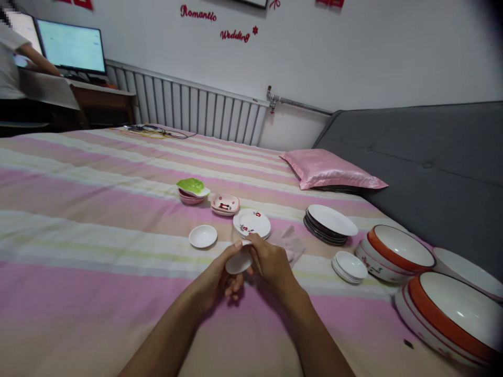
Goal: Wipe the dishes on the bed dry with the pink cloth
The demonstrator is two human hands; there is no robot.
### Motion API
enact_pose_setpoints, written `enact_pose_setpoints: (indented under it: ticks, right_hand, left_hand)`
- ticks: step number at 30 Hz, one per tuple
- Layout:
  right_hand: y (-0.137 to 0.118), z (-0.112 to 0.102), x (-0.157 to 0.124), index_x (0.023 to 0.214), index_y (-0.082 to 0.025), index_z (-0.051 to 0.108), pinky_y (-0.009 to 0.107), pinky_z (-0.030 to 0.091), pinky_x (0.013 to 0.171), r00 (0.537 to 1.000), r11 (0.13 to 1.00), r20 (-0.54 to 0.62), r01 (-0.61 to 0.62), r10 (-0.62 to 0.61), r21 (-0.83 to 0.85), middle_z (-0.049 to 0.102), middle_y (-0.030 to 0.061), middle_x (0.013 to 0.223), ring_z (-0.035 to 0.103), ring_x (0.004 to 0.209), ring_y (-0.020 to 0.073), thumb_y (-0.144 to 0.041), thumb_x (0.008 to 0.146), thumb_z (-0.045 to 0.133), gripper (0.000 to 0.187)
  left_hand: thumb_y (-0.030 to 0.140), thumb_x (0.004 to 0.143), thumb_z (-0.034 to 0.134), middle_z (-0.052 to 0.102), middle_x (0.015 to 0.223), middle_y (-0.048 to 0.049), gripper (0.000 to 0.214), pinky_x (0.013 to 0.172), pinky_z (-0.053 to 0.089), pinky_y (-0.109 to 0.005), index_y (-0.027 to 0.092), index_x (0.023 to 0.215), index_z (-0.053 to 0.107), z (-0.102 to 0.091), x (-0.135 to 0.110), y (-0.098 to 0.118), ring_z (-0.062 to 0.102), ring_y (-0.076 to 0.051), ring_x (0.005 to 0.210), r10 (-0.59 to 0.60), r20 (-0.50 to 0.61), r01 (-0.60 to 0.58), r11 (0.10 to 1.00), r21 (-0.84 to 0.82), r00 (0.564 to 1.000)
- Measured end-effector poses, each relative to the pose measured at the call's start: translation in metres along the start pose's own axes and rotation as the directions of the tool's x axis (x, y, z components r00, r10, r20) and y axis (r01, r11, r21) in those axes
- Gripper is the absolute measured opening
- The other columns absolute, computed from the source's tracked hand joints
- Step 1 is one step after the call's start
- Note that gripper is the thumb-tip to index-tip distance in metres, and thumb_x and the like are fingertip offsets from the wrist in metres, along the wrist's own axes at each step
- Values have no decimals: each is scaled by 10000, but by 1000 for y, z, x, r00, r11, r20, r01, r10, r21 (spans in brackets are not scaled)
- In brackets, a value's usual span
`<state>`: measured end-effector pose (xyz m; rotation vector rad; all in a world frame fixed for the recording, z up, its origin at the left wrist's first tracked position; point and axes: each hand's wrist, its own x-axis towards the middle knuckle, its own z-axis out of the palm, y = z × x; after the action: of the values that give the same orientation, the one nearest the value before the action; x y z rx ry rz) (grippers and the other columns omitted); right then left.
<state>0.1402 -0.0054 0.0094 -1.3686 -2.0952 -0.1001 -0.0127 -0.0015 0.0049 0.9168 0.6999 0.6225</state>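
The small white dish [238, 263] was held just above the striped bedspread [98, 246], low in the middle of the view, and nothing could be seen in it. The left hand [215, 283] cupped it from 7 o'clock, fingers curled beneath and thumb laid over the far rim. The right hand [273, 266] closed on its edge from 3 o'clock, fingers folded tight against the rim. Just past the right hand, at 2 o'clock, a crumpled pinkish cloth [294, 244] lay on the cover. At 10 o'clock of the held dish a second white saucer [203, 236] lay flat, only its plain white inside showing. At 12 o'clock sat a short stack of flowered plates [252, 223], the top one bearing only its red print. Beyond that, near 11 o'clock, a pink tray [225, 203] with a red mark rested on another like it. Farther toward 11 o'clock a green leaf dish [192, 186] sat tilted in a pink bowl [190, 198]. At 2 o'clock stood a stack of dark-rimmed white plates [331, 222], and at 3 o'clock a low pile of small white saucers [349, 266]. Just beside those was an orange-rimmed bowl [396, 252] nested in another, white inside. A larger orange-rimmed bowl [451, 311] lay tilted at 4 o'clock. A pink pillow [330, 168] lay well beyond at 1 o'clock against the grey sofa back [432, 157].
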Motion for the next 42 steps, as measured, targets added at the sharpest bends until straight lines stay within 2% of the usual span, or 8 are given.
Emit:
enact_pose_setpoints:
  ticks: [3, 7, 14, 16, 20, 27, 34, 42]
  right_hand:
    - [-2, -1, 0, 931, -179, 523, 216, 289, 487, 997, 995, 32, -72, 70, 64, 603, -9, 582, 562, 520, 141, -224, 918, 314, 214]
    - [-6, -3, 0, 920, -185, 508, 213, 337, 518, 990, 979, 41, -137, 132, 153, 603, 3, 652, 547, 544, 132, -251, 932, 308, 211]
    - [-4, 2, 0, 823, -192, 510, 229, 390, 622, 992, 965, -20, -113, 121, 235, 573, 15, 748, 536, 667, 137, -250, 933, 324, 224]
    - [-2, 3, -1, 860, -184, 531, 228, 391, 623, 992, 974, -49, -102, 114, 203, 580, 24, 780, 546, 689, 139, -233, 930, 327, 221]
    - [-2, 3, -1, 950, -180, 568, 220, 356, 556, 989, 996, -122, -90, 89, -5, 604, 47, 869, 573, 691, 142, -207, 916, 352, 220]
    - [-8, 2, -2, 966, -215, 593, 211, 275, 483, 995, 981, -79, -80, 67, -178, 608, 30, 874, 568, 629, 124, -201, 900, 420, 185]
    - [-4, 4, -2, 974, -205, 590, 208, 286, 483, 997, 989, -68, -45, 35, -140, 602, 44, 891, 569, 642, 128, -227, 910, 382, 219]
    - [-4, 3, -2, 943, -192, 561, 221, 382, 578, 996, 997, -76, -35, 40, 68, 579, 40, 847, 561, 701, 145, -258, 935, 311, 259]
  left_hand:
    - [627, 800, 376, 422, 362, 31, 552, 385, 388, -235, 137, 709, 614, 0, 0, -1, 367, -92, 315, 54, 6, -54, 998, -25, 999]
    - [638, 796, 367, 392, 372, 39, 544, 387, 402, -250, 155, 654, 575, 2, 0, -2, 346, -95, 322, 79, 13, -78, 995, -60, 997]
    - [578, 806, 416, 400, 410, 53, 438, 370, 383, -228, 171, 751, 570, 5, -1, 1, 288, -81, 334, 133, -2, -132, 987, -92, 991]
    - [582, 809, 416, 409, 423, 52, 447, 370, 381, -222, 169, 768, 581, 5, -1, 2, 273, -74, 333, 129, 10, -128, 988, -83, 992]
    - [718, 762, 334, 344, 363, 37, 634, 395, 388, -242, 157, 548, 537, 1, 1, 1, 376, -99, 338, 20, 25, -20, 1000, -13, 999]
    - [713, 719, 431, 441, 370, 9, 589, 380, 352, -255, 161, 544, 542, 1, 1, 2, 427, -125, 349, -28, -163, 37, 998, 57, 986]
    - [636, 712, 518, 448, 383, 14, 497, 410, 369, -263, 167, 545, 523, 6, -2, 4, 460, -134, 376, 2, -151, 2, 1000, 28, 989]
    - [541, 799, 450, 480, 417, 13, 422, 389, 391, -249, 153, 680, 564, -2, 0, -1, 376, -99, 341, 99, -4, -99, 992, -79, 995]
